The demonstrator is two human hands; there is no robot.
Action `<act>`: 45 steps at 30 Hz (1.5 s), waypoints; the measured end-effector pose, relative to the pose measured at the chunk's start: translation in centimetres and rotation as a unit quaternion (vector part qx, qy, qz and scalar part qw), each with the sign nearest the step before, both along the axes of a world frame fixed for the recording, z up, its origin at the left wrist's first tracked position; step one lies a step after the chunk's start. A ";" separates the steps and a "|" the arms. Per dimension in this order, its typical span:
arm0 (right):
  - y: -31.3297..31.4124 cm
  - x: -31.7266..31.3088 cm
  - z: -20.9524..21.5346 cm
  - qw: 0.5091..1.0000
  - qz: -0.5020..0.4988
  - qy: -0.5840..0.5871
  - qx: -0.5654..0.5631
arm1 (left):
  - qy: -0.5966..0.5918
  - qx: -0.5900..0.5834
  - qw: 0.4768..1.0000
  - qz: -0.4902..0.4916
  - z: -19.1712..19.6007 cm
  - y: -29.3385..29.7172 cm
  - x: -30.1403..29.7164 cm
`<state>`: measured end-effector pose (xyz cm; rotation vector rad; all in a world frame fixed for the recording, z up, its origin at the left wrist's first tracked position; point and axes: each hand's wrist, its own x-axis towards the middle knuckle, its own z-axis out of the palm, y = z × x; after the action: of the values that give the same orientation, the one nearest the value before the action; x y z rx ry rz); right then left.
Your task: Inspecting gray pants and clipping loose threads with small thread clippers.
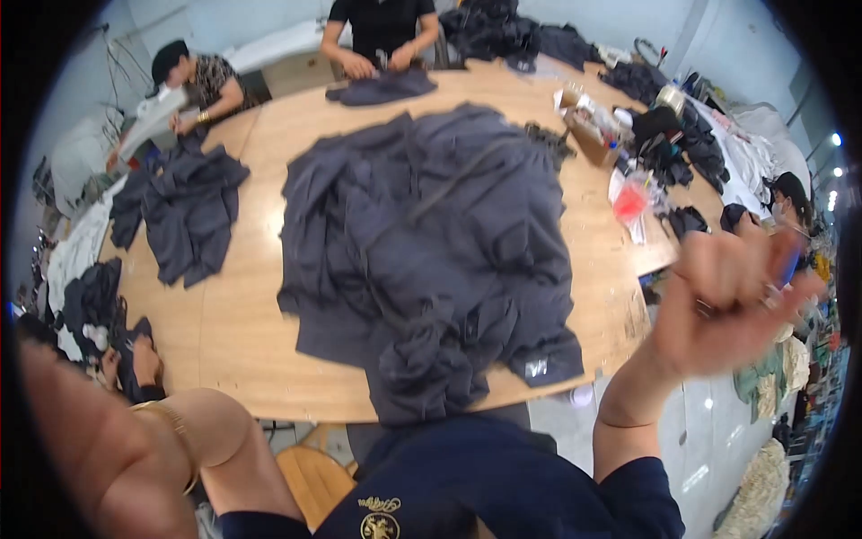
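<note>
Left hand out of frame, only the bent arm shows, state unknown. Dark garment pile (431, 260) sits mid-table (242, 341), untouched. Right hand (732, 301) is raised right of the pile, blurred, fingers curled, seemingly empty. Looks like a pause between garments; next move needs a reach down to the pile's near edge.

A light wooden desk (224, 332) carries a big heap of dark navy garments (431, 242) across its middle, one end hanging over the near edge. A smaller dark pile (184, 211) lies toward the left side, and another dark piece (382, 87) lies at the far edge. On the right side sit a cardboard box (588, 135), a red plastic bag (630, 202) and more dark cloth (669, 148).
</note>
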<state>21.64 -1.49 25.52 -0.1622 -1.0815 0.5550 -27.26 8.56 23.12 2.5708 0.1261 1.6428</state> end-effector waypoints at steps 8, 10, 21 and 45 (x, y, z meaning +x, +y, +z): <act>-0.2 0.3 -23.5 0.842 -0.062 0.126 -0.521 | 0.033 -0.584 0.808 0.073 -15.5 0.5 23.8; -0.9 -1.2 -25.3 0.802 -0.039 0.075 -0.591 | 0.109 -0.551 0.820 0.108 -19.2 -0.2 24.9; 2.6 -2.9 -27.4 0.796 0.022 -0.027 -0.605 | 0.203 -0.390 0.886 0.144 -21.0 0.9 30.6; 4.5 -0.7 -23.8 0.716 0.112 -0.459 -0.514 | 0.139 -0.636 0.753 -0.095 -19.9 -0.8 27.1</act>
<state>20.99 3.05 1.68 -1.4376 -1.6401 1.3475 -0.18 7.73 3.25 1.5762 0.6899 0.5923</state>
